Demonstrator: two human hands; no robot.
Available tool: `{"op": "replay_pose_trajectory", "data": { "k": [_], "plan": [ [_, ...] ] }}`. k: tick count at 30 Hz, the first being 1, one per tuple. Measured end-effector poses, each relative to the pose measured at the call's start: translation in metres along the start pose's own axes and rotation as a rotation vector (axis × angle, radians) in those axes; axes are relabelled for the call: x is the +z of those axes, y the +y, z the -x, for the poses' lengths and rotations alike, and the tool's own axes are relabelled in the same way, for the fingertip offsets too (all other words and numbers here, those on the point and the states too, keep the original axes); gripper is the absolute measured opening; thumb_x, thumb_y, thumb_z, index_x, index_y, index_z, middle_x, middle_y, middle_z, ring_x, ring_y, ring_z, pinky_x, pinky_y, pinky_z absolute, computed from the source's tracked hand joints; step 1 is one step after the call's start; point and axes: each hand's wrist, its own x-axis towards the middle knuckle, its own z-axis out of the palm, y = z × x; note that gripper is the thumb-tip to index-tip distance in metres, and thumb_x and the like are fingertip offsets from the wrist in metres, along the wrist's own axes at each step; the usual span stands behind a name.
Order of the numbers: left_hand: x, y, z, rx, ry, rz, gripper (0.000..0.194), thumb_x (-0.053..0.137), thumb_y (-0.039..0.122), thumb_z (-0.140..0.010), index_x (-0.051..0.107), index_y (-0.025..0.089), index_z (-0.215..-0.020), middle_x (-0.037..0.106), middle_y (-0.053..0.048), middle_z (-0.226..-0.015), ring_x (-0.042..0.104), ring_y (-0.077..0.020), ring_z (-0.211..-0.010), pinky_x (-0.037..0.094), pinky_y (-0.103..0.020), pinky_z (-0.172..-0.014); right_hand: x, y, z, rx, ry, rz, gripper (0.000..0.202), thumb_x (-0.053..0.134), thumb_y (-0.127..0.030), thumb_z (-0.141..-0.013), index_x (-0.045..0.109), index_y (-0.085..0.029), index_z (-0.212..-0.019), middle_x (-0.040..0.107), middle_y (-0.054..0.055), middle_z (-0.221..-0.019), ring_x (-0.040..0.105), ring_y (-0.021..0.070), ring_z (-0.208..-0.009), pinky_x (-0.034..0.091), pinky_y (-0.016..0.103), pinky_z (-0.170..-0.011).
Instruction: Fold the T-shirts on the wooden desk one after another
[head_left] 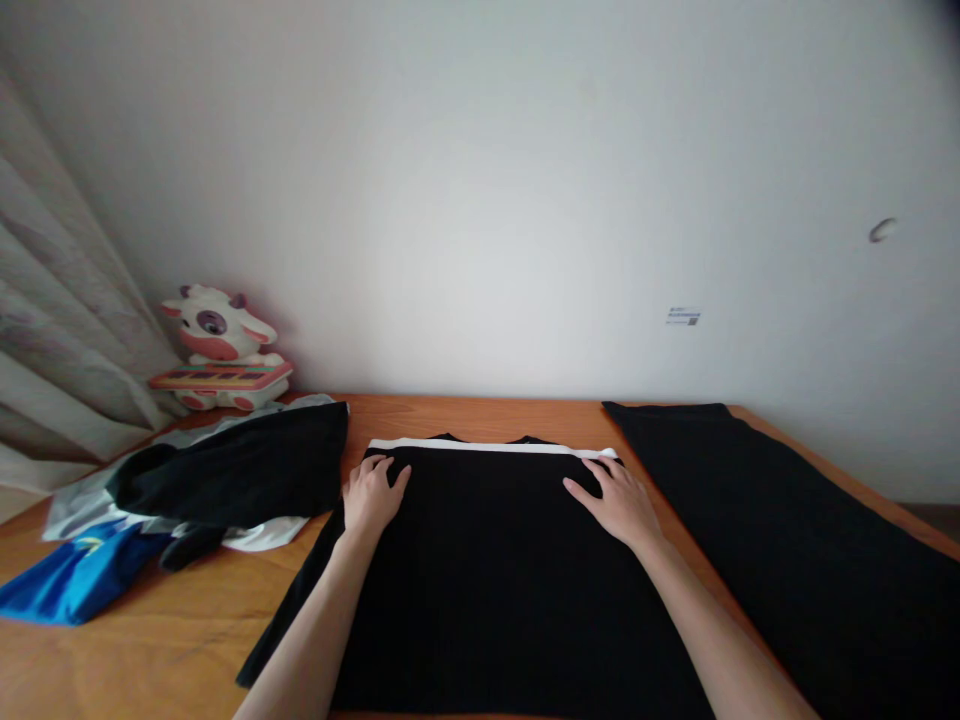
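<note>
A black garment (502, 580) lies flat on the wooden table, with a white band (487, 447) running across its far edge. My left hand (375, 492) rests on the garment's far left corner, just below the band, thumb and fingers apart. On the far right corner lies my right hand (616, 498), its fingers spread and the tips close to the band's end. Neither hand grips the cloth. Small black bits of fabric show beyond the band, and a black sleeve-like piece sticks out at the lower left.
Another black cloth (787, 520) lies along the right of the table (187, 650). Black, white and translucent items (255, 465) are heaped at left beside a blue cloth (82, 575). A cow toy with a keyboard (225, 345) stands behind them, near a curtain (60, 300).
</note>
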Motion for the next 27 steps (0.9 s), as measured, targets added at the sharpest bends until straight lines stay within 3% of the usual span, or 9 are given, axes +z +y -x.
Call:
{"op": "replay_pose_trajectory", "data": {
  "k": [11, 18, 27],
  "plan": [
    [-0.013, 0.006, 0.009, 0.030, -0.014, -0.025, 0.041, 0.042, 0.038, -0.098, 0.073, 0.021, -0.121, 0.066, -0.014, -0.118, 0.060, -0.0324, -0.110, 0.049, -0.045, -0.092, -0.003, -0.004, 0.011, -0.100, 0.129, -0.147, 0.036, 0.046, -0.047, -0.096, 0.075, -0.025, -0.101, 0.069, 0.009, -0.122, 0.065, 0.0276, -0.111, 0.049, 0.042, -0.097],
    [-0.021, 0.007, 0.028, 0.063, -0.015, -0.024, 0.038, 0.042, 0.034, -0.100, 0.072, 0.019, -0.120, 0.067, -0.013, -0.115, 0.063, -0.0294, -0.107, 0.049, -0.039, -0.091, -0.009, -0.011, 0.030, -0.097, 0.149, -0.171, 0.037, 0.043, -0.044, -0.096, 0.073, -0.023, -0.100, 0.071, 0.011, -0.116, 0.066, 0.0279, -0.108, 0.051, 0.042, -0.094],
    [-0.032, -0.017, 0.067, 0.159, -0.058, -0.052, 0.040, 0.038, 0.032, -0.100, 0.069, 0.018, -0.121, 0.067, -0.013, -0.117, 0.065, -0.0284, -0.107, 0.049, -0.040, -0.096, -0.020, -0.013, 0.091, -0.148, 0.161, -0.194, 0.033, 0.042, -0.040, -0.098, 0.071, -0.026, -0.099, 0.071, 0.011, -0.112, 0.066, 0.0283, -0.106, 0.052, 0.043, -0.092]
  ]
}}
